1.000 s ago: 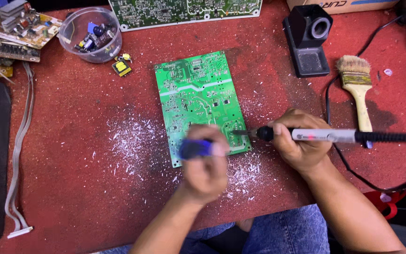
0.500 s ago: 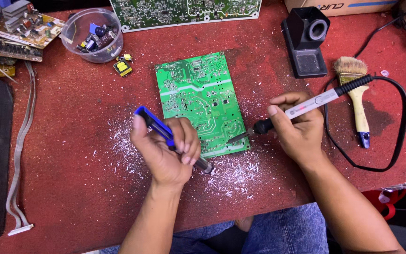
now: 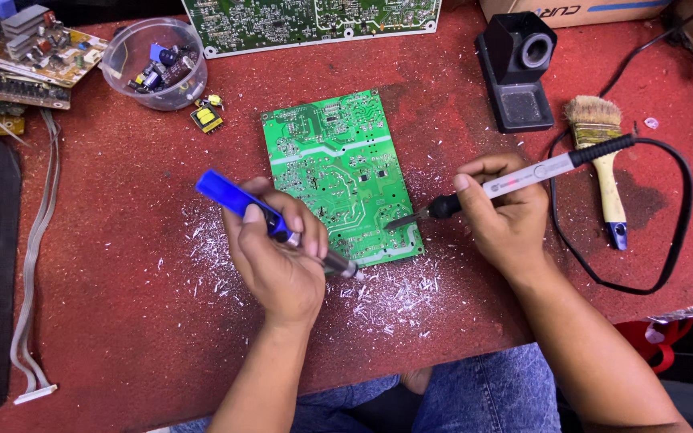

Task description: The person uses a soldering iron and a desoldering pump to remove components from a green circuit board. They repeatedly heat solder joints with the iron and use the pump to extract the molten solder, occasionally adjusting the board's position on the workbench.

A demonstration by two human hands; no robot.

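Since half a second ago the left hand (image 3: 278, 256) has turned the blue desoldering pump (image 3: 270, 220) flatter, and its metal tip now points at the near edge of the green circuit board (image 3: 338, 176). The right hand (image 3: 507, 212) has lowered the soldering iron (image 3: 515, 180), so the iron tip now rests on the board near its lower right corner. To my judgement, both tools are coming together on one solder joint. Both hands are closed firmly, each around its tool. The board lies flat on the red table (image 3: 122, 305), solder side up, with pale traces, and white bits are scattered around its near edge
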